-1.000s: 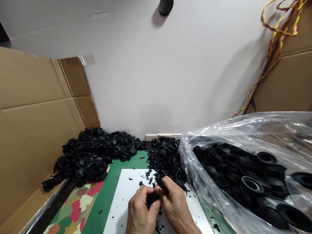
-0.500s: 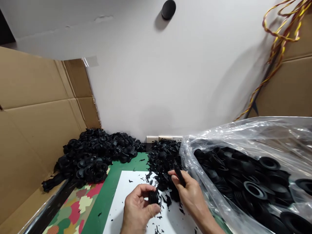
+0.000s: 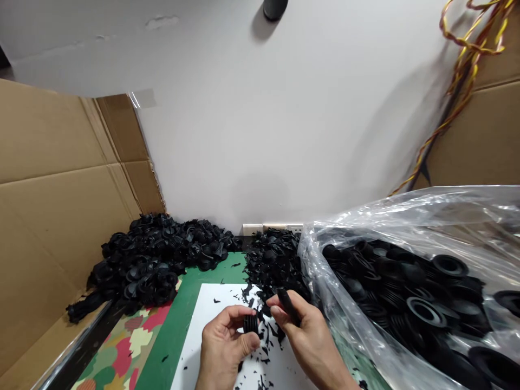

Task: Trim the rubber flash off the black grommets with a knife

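Pinched between the thumb and fingers of my left hand is a small black ribbed rubber bellows. My right hand is closed around a dark, pen-like tool; its working tip is hard to make out. The two hands are close together over a white sheet strewn with black scraps. Behind them lies a heap of black rubber trimmings.
On the left, a large pile of black rubber parts rests against a cardboard wall. A clear plastic bag on the right holds many ribbed black parts. A green mat lies under the sheet.
My right hand has moved left and slightly down, bringing the tool closer to the bellows. The left hand still holds the bellows; the view has shifted slightly.
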{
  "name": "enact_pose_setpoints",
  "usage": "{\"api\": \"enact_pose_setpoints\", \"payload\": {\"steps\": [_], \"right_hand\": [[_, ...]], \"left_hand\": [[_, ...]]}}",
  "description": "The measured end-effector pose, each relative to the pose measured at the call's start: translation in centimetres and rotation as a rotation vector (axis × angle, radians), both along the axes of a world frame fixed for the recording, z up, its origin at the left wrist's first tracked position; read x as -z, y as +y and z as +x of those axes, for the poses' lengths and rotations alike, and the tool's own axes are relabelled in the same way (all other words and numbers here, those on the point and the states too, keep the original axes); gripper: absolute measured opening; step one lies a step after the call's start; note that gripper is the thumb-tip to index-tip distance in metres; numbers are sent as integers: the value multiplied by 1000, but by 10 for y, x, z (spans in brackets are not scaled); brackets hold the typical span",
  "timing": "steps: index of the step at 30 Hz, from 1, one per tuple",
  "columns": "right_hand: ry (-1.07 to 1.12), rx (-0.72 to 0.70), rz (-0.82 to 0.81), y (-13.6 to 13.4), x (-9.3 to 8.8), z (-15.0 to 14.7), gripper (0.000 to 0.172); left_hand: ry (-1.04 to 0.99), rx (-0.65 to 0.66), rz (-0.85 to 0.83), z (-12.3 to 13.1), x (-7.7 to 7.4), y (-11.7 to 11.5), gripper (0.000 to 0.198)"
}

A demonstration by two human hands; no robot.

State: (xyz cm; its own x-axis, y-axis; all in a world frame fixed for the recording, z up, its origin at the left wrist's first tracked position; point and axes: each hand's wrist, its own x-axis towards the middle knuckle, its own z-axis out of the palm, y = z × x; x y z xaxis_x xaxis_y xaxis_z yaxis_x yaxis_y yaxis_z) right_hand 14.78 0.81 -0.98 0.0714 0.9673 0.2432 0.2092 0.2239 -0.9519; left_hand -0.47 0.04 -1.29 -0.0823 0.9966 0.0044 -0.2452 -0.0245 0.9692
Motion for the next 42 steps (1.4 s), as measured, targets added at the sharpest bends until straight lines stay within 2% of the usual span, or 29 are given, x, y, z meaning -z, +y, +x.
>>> {"api": "enact_pose_setpoints", "payload": {"steps": [5, 8, 10, 13, 16, 20, 23, 25, 27, 29, 31, 33, 38, 42], "right_hand": [[28, -39, 23, -3, -3, -4, 19], [2, -46, 84, -5, -5, -7, 17], [-48, -74, 162, -6, -4, -9, 16], [-208, -133, 315, -7, 3, -10, 21], [-454, -134, 426, -9, 11, -13, 24], [-775, -54, 588, -12, 16, -19, 22], [-845, 58, 616, -5, 13, -12, 22], [-762, 167, 518, 3, 7, 1, 20], [-567, 289, 339, 10, 1, 15, 12], [-360, 306, 166, 13, -6, 23, 21], [-207, 225, 62, 11, -10, 23, 35], [-116, 106, 25, 5, -13, 17, 38], [-2, -144, 52, -6, -16, 1, 17], [36, -225, 59, -9, -15, -8, 10]], "left_hand": [[15, -37, -19, 3, -5, -1, 39], [95, -42, -78, 2, -3, 0, 33], [181, -60, -60, 1, 0, 1, 27], [340, -80, 108, -1, 4, 1, 22], [434, -70, 236, -1, 7, 0, 17], [478, -132, 295, 4, 3, -7, 10], [481, -136, 326, 7, -1, -10, 10], [405, -106, 211, 7, -1, -9, 13], [244, -51, 24, 3, 1, -5, 22], [75, 13, -75, -1, 2, -1, 35], [-44, 52, -95, -5, 3, 3, 41], [-123, 67, -113, -7, 2, 4, 44], [-197, 66, -124, -5, -2, 3, 44], [-169, 41, -107, -2, -1, 3, 42]]}}
